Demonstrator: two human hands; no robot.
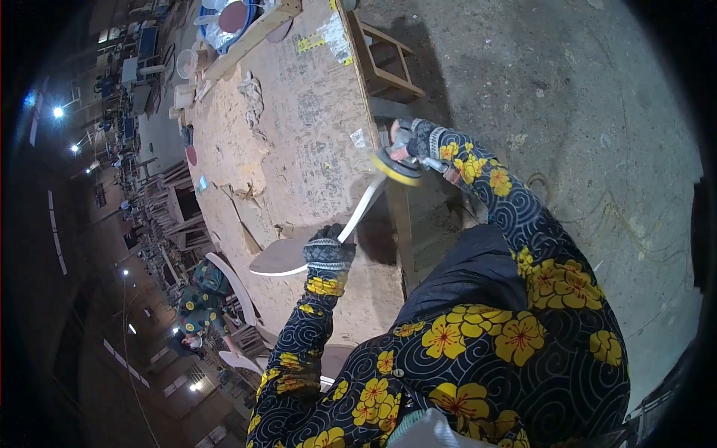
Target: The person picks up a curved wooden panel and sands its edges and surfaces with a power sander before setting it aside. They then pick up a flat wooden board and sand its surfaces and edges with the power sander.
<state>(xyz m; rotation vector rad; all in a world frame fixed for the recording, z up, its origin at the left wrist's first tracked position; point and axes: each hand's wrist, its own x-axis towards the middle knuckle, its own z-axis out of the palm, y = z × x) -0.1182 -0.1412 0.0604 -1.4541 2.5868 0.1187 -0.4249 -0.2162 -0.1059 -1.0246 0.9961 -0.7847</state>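
far left: pretty dim workshop, a few bright lamps and stacked wooden frames (168,201); too dark to make out more

co-worker (198,299): lower left, same dark fabric with yellow flowers, bent over pale curved wooden strips

workbench (314,112): big chipboard-looking top, rough and speckled, scuffed and scribbled all over, with a straight edge down its right side

wooden piece (278,257): flat and sort of spoon-shaped. The broad rounded end lies on the workbench top near its front corner. From there it narrows into a thin curved strip with a pale edge, which sticks out past the bench edge and up to the sander

left hand (328,252): in a dark patterned knit glove, clenched around the wooden piece where the wide part starts to narrow, pinning it on the bench

sander (396,168): small round disc with a yellow pad, tilted, touching the narrow tip of the wooden piece just off the bench edge

right hand (418,140): same knit glove, wrapped tight around the sander body above the disc, floral sleeve running back to the right

stool (385,63): plain wooden frame with square legs, standing just beside the bench edge

floor (567,97): grey concrete, dusty and blotchy, with faint curly marks
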